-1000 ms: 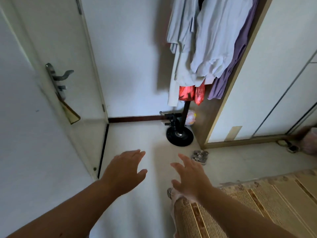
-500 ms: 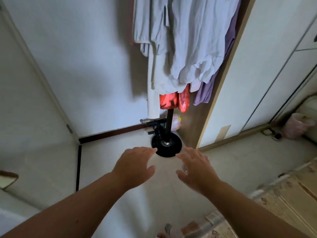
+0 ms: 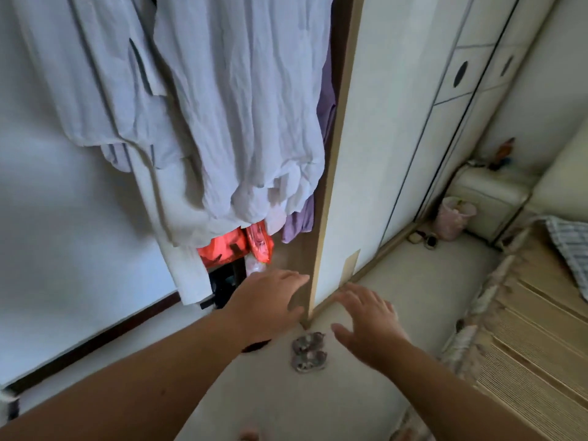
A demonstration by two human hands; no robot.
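Left hand empty below hanging shirts

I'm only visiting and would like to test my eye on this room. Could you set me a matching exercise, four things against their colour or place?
Things:
1. shirt
2. sandals
3. bin
4. plastic bag

Descriptions:
A. pink, standing on the floor at the back right
B. red-orange, hanging below the shirt
C. pale, hung up high
D. on the floor, seen between the left hand and the right hand

Pairs: 1-C, 2-D, 3-A, 4-B.
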